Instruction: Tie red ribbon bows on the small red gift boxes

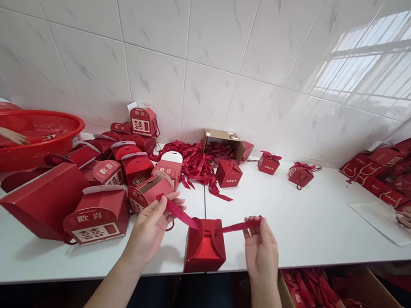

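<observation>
A red mesh basket [26,126] sits at far left on the white tabletop [294,223]. Red handled boxes [114,173] crowd left of centre; loose ribbons [193,162] spill from a cardboard box [225,139] at centre.

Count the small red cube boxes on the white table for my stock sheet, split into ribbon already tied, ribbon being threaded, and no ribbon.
Ribbon tied in a bow: 2
Ribbon being threaded, its ends held by left hand and right hand: 1
No ribbon: 1
Total: 4
</observation>
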Motion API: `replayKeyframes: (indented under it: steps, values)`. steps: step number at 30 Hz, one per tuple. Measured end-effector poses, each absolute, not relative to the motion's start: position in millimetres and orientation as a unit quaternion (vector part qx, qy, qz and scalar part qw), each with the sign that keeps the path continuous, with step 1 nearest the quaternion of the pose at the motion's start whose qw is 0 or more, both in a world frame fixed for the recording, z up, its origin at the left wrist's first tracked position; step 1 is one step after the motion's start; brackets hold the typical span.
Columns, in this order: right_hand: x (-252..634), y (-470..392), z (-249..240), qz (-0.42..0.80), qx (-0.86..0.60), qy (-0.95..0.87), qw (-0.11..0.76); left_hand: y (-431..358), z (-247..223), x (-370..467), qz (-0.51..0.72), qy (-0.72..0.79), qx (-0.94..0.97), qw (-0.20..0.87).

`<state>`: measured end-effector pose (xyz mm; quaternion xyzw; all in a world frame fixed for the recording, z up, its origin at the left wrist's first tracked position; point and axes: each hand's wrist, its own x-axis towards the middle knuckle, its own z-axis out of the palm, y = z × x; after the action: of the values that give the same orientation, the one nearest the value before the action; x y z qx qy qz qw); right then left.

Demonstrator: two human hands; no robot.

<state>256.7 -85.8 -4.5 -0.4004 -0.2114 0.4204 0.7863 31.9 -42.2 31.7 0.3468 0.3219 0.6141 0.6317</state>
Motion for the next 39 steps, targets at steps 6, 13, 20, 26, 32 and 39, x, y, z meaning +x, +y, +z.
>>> replayKeyframes:
  steps: [6,13,20,26,32,39]
  values:
    - [257.2,-87.7,51.6,0.368,-0.427,-0.364,0.741,-39.4,74.8,41.5,0.594,0.247,0.474,0.601]
    - [237.2,-79.5,86.3,0.453,-0.446,-0.494,0.593,-48.7,99.6,66.9,0.412,0.261,0.699,0.523]
    - [235.7,-83.6,76.0,0.503,-0.362,-0.537,0.573,-53.3,93.8,69.9,0.328,0.320,0.761,0.459]
    - [245.9,-85.1,72.3,0.369,-0.390,-0.619,0.573,-43.9,87.7,60.8,0.253,0.283,0.735,0.561]
    - [263.4,-83.1,68.5,0.097,-0.332,-0.802,0.488,-30.9,83.0,52.9,0.296,0.184,0.602,0.718]
    - [264.4,-86.9,58.7,-0.009,-0.395,-0.739,0.546,-48.5,83.9,44.7,0.369,0.357,0.772,0.375]
